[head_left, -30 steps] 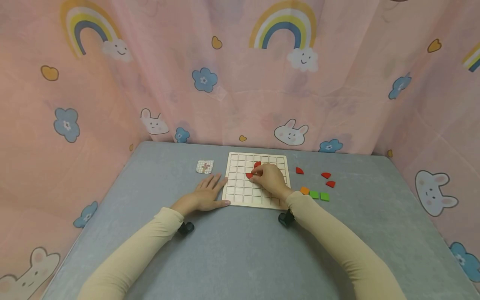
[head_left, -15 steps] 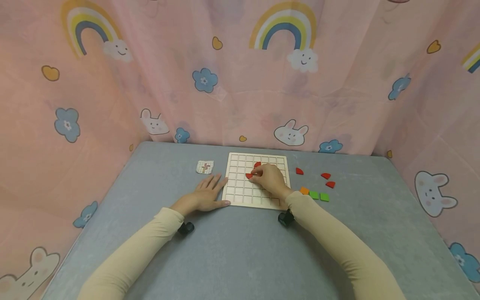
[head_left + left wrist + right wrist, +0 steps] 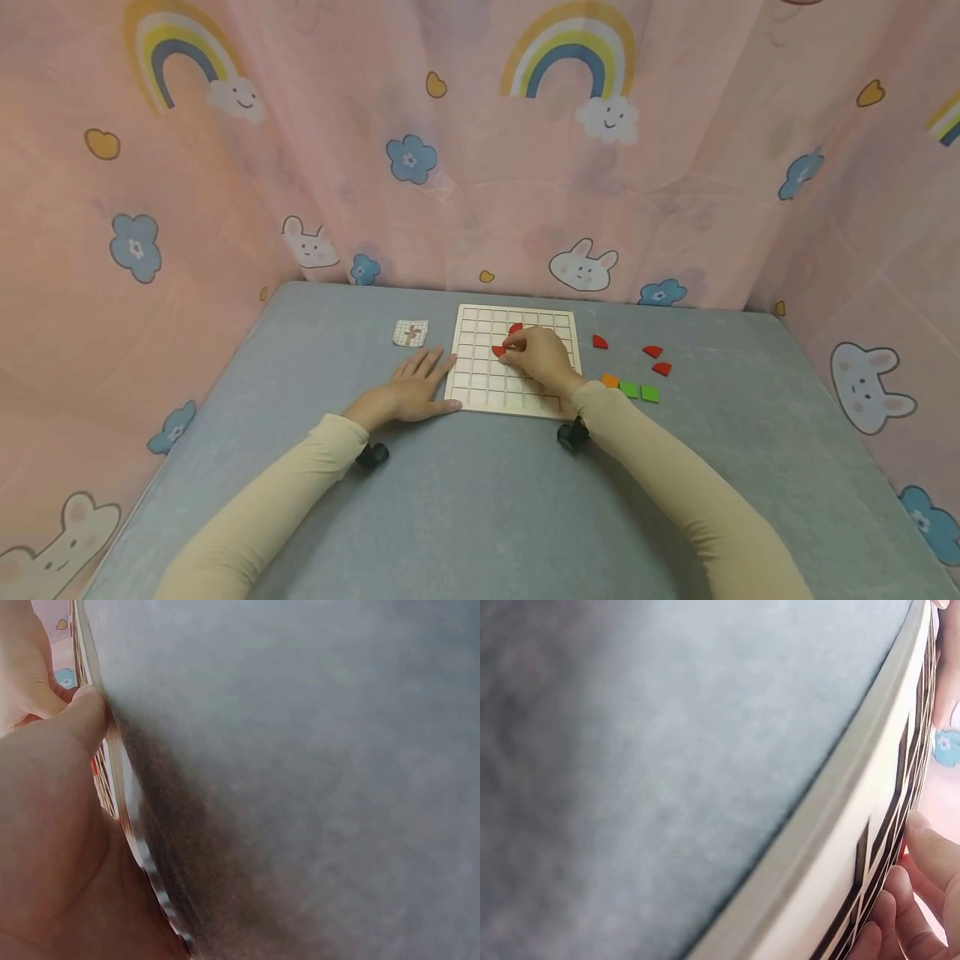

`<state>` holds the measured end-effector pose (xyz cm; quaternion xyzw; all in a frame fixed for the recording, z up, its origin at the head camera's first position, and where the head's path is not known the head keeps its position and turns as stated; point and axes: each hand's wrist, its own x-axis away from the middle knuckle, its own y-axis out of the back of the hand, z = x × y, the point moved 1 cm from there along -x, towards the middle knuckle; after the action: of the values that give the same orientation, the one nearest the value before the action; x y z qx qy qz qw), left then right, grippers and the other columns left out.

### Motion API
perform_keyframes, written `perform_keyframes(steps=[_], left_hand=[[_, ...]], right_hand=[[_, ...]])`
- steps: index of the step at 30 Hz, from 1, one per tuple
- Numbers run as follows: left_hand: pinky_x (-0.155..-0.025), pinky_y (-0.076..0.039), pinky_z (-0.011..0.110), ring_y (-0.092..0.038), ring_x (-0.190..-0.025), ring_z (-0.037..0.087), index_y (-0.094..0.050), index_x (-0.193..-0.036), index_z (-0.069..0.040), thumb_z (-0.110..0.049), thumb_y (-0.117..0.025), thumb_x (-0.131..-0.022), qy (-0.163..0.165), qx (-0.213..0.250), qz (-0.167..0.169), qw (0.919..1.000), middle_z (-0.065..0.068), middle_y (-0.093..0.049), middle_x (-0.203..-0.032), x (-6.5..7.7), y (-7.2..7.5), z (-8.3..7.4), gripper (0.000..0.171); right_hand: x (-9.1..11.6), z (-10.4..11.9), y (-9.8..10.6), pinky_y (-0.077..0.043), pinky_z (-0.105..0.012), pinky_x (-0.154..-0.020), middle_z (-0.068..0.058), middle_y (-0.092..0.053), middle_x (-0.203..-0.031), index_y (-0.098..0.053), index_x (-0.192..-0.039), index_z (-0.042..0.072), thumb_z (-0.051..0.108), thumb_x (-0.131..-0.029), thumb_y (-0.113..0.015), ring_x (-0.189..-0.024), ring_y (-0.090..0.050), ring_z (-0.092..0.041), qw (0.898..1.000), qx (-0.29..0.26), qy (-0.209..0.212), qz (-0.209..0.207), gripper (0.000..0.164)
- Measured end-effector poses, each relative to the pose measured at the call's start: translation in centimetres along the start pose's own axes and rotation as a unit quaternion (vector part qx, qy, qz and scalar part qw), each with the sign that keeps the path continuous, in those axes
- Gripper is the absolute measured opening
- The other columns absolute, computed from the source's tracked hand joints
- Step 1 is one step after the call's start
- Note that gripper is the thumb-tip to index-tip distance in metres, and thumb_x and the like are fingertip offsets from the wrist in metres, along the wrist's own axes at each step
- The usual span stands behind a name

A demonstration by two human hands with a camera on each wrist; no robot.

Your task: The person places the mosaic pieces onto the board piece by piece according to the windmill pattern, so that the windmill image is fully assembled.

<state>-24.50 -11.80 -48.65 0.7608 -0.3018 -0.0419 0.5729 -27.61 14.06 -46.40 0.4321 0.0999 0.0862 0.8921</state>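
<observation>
A pale wooden grid board (image 3: 480, 379) lies on the grey table. My left hand (image 3: 411, 394) rests at its left side, fingers spread, with fingertips and thumb right at the board's edge. Over the middle of the board, my right hand (image 3: 546, 358) pinches a red quarter-circle tile (image 3: 498, 352) between thumb and bent fingers, low over the grid. Just above it, another red quarter-circle tile (image 3: 516, 327) sits in the grid, partly covered by the hand. The right wrist view shows the right fingertips (image 3: 896, 881) down at the board's surface, with a sliver of red beside them.
To the board's left lies a small card (image 3: 410, 333) printed with a grid and pinwheel figure. Right of the board are three loose red quarter-circle tiles (image 3: 652, 352), an orange tile (image 3: 610, 382) and two green square tiles (image 3: 649, 394). A patterned pink curtain (image 3: 480, 208) stands behind.
</observation>
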Motion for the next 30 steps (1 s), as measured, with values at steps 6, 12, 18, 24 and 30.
perform_keyframes(steps=[6, 12, 18, 24, 30], left_hand=[[-0.13, -0.002, 0.059, 0.007, -0.164, 0.041, -0.006, -0.172, -0.013, -0.057, -0.052, -0.108, 0.003, -0.006, 0.009, 0.9999, 0.018, 0.003, -0.178, 0.4, 0.5, -0.5, 0.091], [-0.13, -0.003, 0.061, 0.007, -0.164, 0.041, -0.005, -0.172, -0.014, -0.058, -0.052, -0.107, -0.002, 0.002, 0.007, 1.0, 0.018, 0.004, -0.178, -0.1, 0.1, 0.1, 0.092], [-0.13, -0.001, 0.06, 0.009, -0.164, 0.039, -0.001, -0.173, -0.017, -0.063, -0.05, -0.106, 0.004, -0.012, 0.013, 0.9998, 0.015, 0.007, -0.179, -0.4, -0.2, 0.4, 0.094], [-0.13, -0.001, 0.06, 0.009, -0.164, 0.041, -0.004, -0.173, -0.015, -0.061, -0.051, -0.107, 0.002, -0.006, 0.012, 0.9999, 0.017, 0.005, -0.178, -0.2, 0.0, 0.2, 0.093], [-0.13, -0.001, 0.06, 0.009, -0.164, 0.041, -0.004, -0.173, -0.015, -0.06, -0.051, -0.107, 0.002, -0.003, 0.01, 0.9999, 0.018, 0.004, -0.178, 0.1, 0.1, -0.1, 0.092]], right_hand=[[0.1, 0.0, 0.1, -0.054, -0.045, -0.09, -0.012, -0.077, -0.111, -0.08, -0.12, 0.004, 0.022, -0.094, -0.083, -0.1, -0.068, -0.027, 1.0, -0.004, -0.004, 0.003, 0.032], [-0.2, -0.4, 0.5, -0.053, -0.04, -0.084, -0.01, -0.077, -0.106, -0.079, -0.123, 0.003, 0.023, -0.095, -0.083, -0.092, -0.065, -0.022, 1.0, -0.011, -0.006, 0.003, 0.035], [-0.3, -0.5, 2.0, -0.047, -0.033, -0.072, -0.01, -0.072, -0.092, -0.079, -0.122, 0.003, 0.018, -0.096, -0.081, -0.083, -0.061, -0.022, 0.999, -0.038, -0.001, 0.004, 0.03], [-0.2, -1.6, 4.9, -0.046, -0.029, -0.065, -0.015, -0.071, -0.098, -0.073, -0.132, 0.002, 0.016, -0.099, -0.077, -0.083, -0.061, -0.026, 0.999, -0.048, -0.009, 0.013, 0.036], [0.7, -4.1, 8.4, -0.047, -0.032, -0.075, -0.019, -0.065, -0.111, -0.065, -0.142, 0.0, 0.017, -0.104, -0.071, -0.095, -0.057, -0.03, 0.997, -0.064, -0.041, 0.022, 0.042]])
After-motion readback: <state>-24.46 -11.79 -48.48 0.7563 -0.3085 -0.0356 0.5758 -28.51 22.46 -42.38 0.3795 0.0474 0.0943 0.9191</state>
